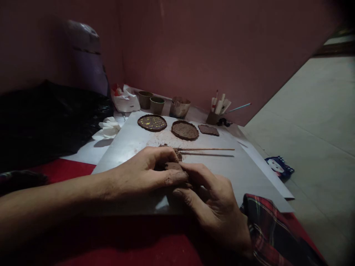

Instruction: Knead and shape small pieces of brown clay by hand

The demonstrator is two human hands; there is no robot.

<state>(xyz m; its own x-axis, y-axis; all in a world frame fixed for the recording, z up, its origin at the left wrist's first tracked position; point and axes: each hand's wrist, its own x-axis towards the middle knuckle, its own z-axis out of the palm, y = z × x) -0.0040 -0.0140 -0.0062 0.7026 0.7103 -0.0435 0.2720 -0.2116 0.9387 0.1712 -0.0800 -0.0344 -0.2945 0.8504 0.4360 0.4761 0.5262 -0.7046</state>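
Note:
Both my hands meet over the near edge of a grey board (249, 173). My left hand (144, 173) and my right hand (210, 199) are closed together on a small lump of brown clay (173, 166), fingers pinching it from both sides. A thin wooden stick (206, 149) lies on the board just beyond the lump. Farther back lie a round clay disc with yellow dots (152, 122), a plain round clay disc (185, 130) and a small flat clay slab (208, 129).
Two cups (151, 101) and a clay-smeared pot (179, 107) stand behind the board. A holder with tools (217, 111) is at the back right. A white tissue (109, 127), a white bag (125, 99) and a black bag (50, 118) lie left.

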